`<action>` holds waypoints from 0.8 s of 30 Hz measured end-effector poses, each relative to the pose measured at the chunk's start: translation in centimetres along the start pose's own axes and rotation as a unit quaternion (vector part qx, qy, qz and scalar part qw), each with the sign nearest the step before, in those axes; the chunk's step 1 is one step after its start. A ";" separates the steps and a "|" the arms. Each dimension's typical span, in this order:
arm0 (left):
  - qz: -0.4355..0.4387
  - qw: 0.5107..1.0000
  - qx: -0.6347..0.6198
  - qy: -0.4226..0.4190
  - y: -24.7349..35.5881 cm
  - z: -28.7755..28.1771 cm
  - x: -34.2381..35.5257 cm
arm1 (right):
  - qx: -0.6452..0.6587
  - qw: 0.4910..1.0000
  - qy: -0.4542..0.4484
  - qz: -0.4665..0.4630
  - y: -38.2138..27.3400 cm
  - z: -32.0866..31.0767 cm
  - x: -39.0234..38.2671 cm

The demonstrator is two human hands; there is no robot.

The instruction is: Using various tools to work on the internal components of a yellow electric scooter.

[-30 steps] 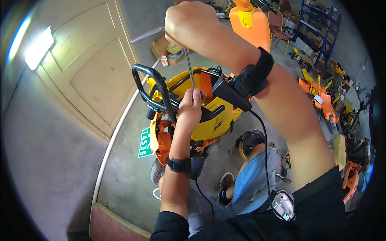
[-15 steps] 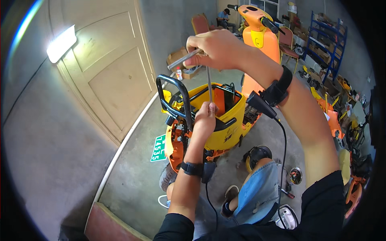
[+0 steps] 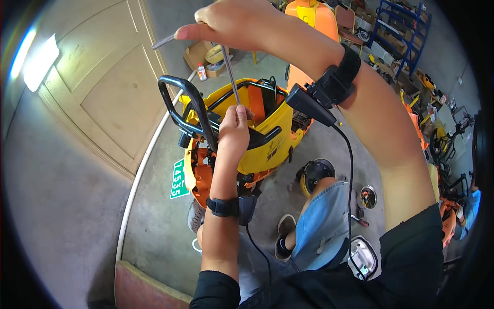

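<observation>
Gripping a metal tool (image 3: 231, 74) by its sideways handle (image 3: 164, 41) in a curled right hand (image 3: 231, 21), wrapped almost fully round; pinching its shaft lower down in a nearly closed left hand (image 3: 234, 135); slanting it over the open yellow shell (image 3: 259, 157), near a black tubular rail (image 3: 206, 119); cannot tell the resting place of its lower end; farther out, right of a green plate (image 3: 179, 181) and a beige door (image 3: 121, 103), left of a blue shelf (image 3: 402, 36)

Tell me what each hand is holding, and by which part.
Both hold one metal tool: the right hand grips its crosswise handle at the top; the left hand holds the shaft lower down, between thumb and fingers.
</observation>
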State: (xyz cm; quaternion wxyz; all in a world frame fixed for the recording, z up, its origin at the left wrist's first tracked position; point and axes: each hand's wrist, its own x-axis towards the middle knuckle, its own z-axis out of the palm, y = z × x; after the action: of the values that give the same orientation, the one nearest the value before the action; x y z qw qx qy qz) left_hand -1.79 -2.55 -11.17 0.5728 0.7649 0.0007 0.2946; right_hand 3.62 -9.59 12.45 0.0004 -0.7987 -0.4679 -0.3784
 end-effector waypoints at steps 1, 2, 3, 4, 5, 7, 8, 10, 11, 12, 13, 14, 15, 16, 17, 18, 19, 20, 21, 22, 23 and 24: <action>-0.028 1.000 -0.004 -0.007 0.1 0.0 0.0 | 0.002 1.000 -0.004 0.002 -0.2 -0.1 0.1; -0.055 0.998 -0.008 -0.014 0.1 -0.1 0.0 | -0.021 0.999 -0.033 0.014 -0.4 -0.1 0.2; -0.055 0.998 -0.008 -0.015 0.2 -0.1 -0.1 | -0.045 0.997 -0.060 0.026 -0.6 -0.2 0.2; -0.059 0.998 -0.013 -0.017 0.4 -0.1 -0.1 | -0.045 0.997 -0.060 0.026 -0.8 -0.3 0.1; -0.059 0.998 -0.016 -0.013 0.5 -0.1 -0.2 | -0.040 0.997 -0.042 0.053 -0.9 -0.4 0.0; -0.032 0.999 -0.021 -0.010 0.7 0.0 -0.3 | -0.077 0.992 0.004 0.098 -1.0 -0.6 -0.3; 0.005 1.000 -0.026 -0.013 0.8 0.0 -0.4 | -0.060 0.989 -0.042 0.125 -0.7 -0.9 -0.4; -0.017 0.999 -0.003 -0.027 1.0 0.0 -0.4 | -0.036 0.983 -0.083 0.159 -0.4 -1.2 -0.6; -0.014 1.000 0.001 -0.026 1.0 -0.1 -0.1 | -0.047 0.987 -0.063 0.138 -0.5 -1.3 -0.7; -0.029 0.999 -0.005 -0.026 1.1 -0.1 -0.1 | -0.062 0.990 -0.041 0.117 -0.6 -1.3 -0.8; -0.053 0.998 -0.010 -0.037 1.1 -0.2 -0.1 | -0.053 0.992 -0.046 0.105 -0.9 -1.2 -0.6; -0.048 0.998 -0.041 -0.031 1.1 -0.2 -0.1 | -0.048 0.993 -0.036 0.100 -1.3 -1.0 -0.6; -0.056 0.995 -0.066 -0.039 1.1 -0.2 0.0 | -0.041 0.994 -0.031 0.100 -1.6 -0.8 -0.6; -0.035 0.996 -0.067 -0.035 1.2 -0.2 0.0 | -0.056 0.993 -0.018 0.102 -2.0 -0.5 -0.4; -0.039 0.997 -0.062 -0.035 1.4 -0.3 0.0 | -0.059 0.992 -0.009 0.110 -2.3 -0.3 -0.2; -0.052 0.997 -0.055 -0.032 1.6 -0.3 -0.2 | -0.064 0.992 -0.016 0.105 -2.6 -0.1 -0.1; -0.045 0.997 -0.053 -0.036 1.8 -0.4 -0.5 | -0.069 0.993 -0.023 0.098 -2.8 0.1 0.0; -0.047 0.998 -0.029 -0.026 2.1 -0.5 -0.6 | -0.076 0.992 -0.002 0.105 -3.0 0.2 0.0; -0.047 0.999 -0.003 -0.013 2.3 -0.5 -0.7 | -0.071 0.992 -0.013 0.099 -3.2 0.2 0.0; -0.047 0.999 -0.007 -0.009 2.5 -0.6 -0.7 | -0.089 0.991 0.002 0.102 -3.3 0.2 0.1; -0.057 0.998 0.005 -0.015 2.7 -0.6 -0.7 | -0.101 0.988 0.004 0.115 -3.3 0.2 0.1; -0.067 0.997 0.017 -0.024 2.7 -0.6 -0.8 | -0.106 0.984 -0.028 0.139 -3.4 0.2 0.2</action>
State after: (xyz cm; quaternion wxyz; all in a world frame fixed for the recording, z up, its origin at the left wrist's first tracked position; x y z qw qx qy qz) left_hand -3.60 -3.25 -9.05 0.5782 0.7794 0.0435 0.2374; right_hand 1.26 -7.50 11.27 -0.0445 -0.8617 -0.3093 -0.3998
